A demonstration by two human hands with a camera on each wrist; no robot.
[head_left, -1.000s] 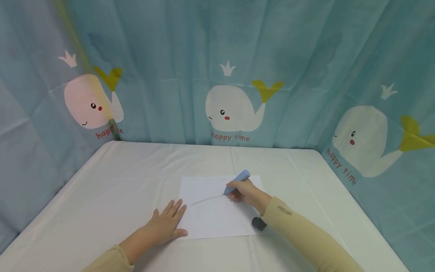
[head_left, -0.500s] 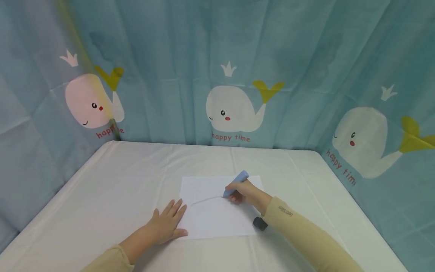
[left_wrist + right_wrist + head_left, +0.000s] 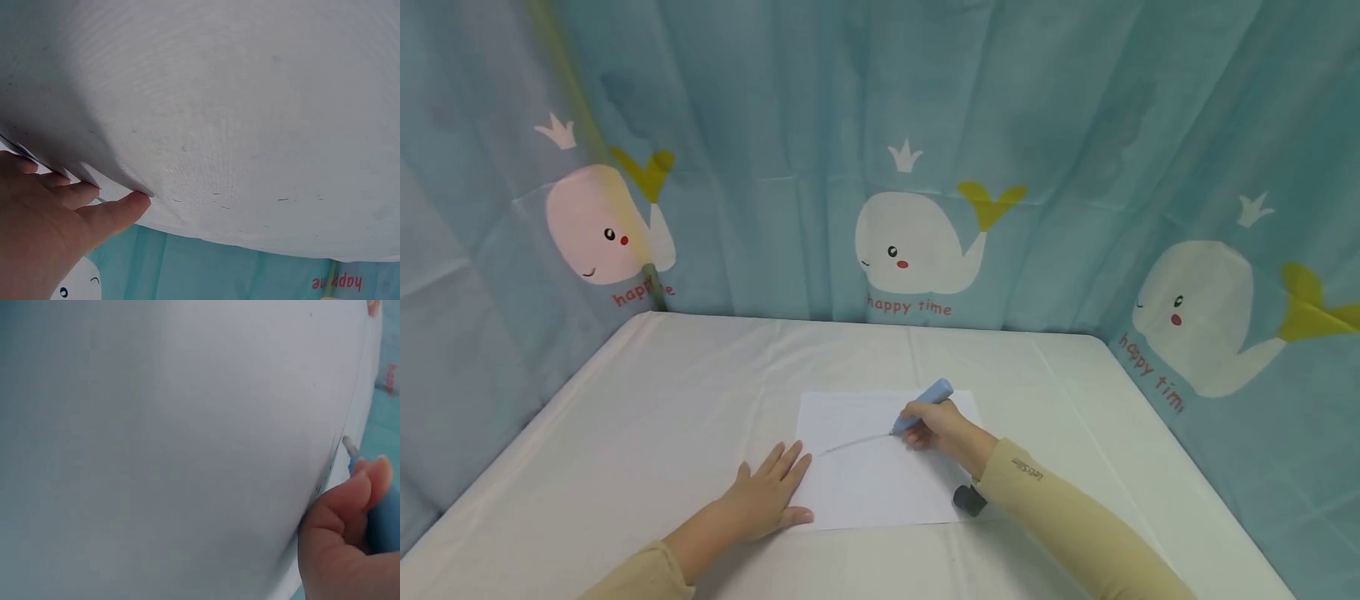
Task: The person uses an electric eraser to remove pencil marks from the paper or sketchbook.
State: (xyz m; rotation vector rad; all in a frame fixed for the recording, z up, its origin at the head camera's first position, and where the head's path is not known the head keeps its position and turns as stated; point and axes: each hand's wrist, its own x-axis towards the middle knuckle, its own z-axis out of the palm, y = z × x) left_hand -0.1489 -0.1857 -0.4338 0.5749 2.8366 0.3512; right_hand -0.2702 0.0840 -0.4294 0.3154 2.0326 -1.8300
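Note:
A white sheet of paper (image 3: 880,492) lies on the white-covered table, with a thin curved grey-blue line (image 3: 853,442) across its upper middle. My right hand (image 3: 936,423) grips a thick light blue marker (image 3: 932,393) between thumb and fingers, its back end slanting up to the right. The marker's pale tip (image 3: 350,445) is down at the right end of the line. Fingers spread, my left hand (image 3: 767,498) rests flat at the sheet's left edge, the thumb and fingertips over the paper. In the left wrist view the left hand (image 3: 56,215) shows fingers stretched out.
A small black cylinder (image 3: 968,500) shows beside the right sleeve cuff, over the lower right of the paper. Wrinkled white cloth covers the table (image 3: 685,400). Around its back and sides hangs a blue curtain (image 3: 760,250) printed with whales.
The right hand and marker have shifted only slightly, the tip staying near the line's right end. My left hand has kept its place.

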